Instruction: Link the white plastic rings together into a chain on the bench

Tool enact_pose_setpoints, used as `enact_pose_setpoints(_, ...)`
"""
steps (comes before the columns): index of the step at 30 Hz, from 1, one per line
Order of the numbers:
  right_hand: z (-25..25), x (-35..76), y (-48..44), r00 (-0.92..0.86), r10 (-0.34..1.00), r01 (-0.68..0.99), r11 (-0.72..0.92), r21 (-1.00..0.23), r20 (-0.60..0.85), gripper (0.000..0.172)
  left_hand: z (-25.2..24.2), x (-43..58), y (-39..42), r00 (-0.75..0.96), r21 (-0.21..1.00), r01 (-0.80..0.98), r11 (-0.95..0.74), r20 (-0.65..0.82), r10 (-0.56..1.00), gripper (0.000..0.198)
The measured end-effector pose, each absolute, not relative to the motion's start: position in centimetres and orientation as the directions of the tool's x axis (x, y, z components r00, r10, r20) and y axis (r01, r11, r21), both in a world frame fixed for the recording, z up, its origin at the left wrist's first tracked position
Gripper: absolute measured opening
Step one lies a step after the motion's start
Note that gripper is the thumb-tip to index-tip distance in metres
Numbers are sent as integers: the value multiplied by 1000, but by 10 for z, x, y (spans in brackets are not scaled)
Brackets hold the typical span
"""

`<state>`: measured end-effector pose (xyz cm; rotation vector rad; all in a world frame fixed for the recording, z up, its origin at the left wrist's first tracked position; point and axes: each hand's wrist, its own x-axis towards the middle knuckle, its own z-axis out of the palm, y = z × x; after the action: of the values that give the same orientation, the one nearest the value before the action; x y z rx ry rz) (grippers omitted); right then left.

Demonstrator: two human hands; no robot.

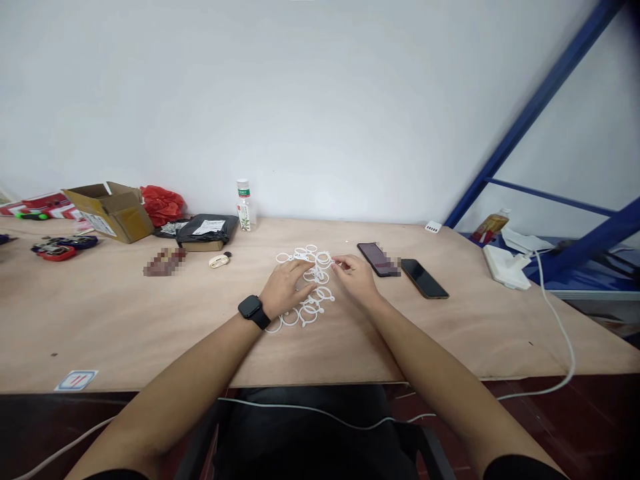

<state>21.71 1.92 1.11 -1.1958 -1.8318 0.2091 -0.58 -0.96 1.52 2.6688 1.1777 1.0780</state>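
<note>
As rings [307, 293] strew table [450, 333], white wall [300, 100] rises.

Left forearm [200, 373] and right forearm [425, 363] angle inward, left hand [287, 287] palm-down with fingers extended, right hand [357, 277] beside it, fingers curled.

No text is legible: the bottle label [244, 215], box label [98, 223] and table sticker [76, 380] are too small

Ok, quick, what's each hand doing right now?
Left hand: open, palm down on the pile of white plastic rings.
Right hand: fingertips at the pile's edge; whether it grips a ring cannot be told.
</note>
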Motion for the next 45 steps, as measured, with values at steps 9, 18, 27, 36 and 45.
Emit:
enact_pose_setpoints(9, 16, 187, -8, -305, 651, 452, 741, -496, 695, 14, 12, -4, -10, 453, 252, 646, -720, 633, 628, 39)
enact_pose_setpoints(18, 13, 187, -8, -334, 685, 450, 720, -529, 648, 10, 9, -1, -9, 482, 258, 605, -754, 635, 604, 32)
enact_pose_setpoints(27, 17, 187, -12, -334, 678, 418, 729, -543, 654, 11, 18, -1, -12, 505, 283, 528, -801, 654, 563, 27)
enact_pose_setpoints(36, 2, 218, 25, -320, 812, 566, 577, -589, 488, 23, 19, -11, -10, 562, 288, 633, -718, 467, 683, 21)
enact_pose_setpoints(45, -11, 221, 32, -591, 703, 564, 711, -421, 396, 45, 14, -9, -10, 653, 271, 638, -721, 306, 693, 32)
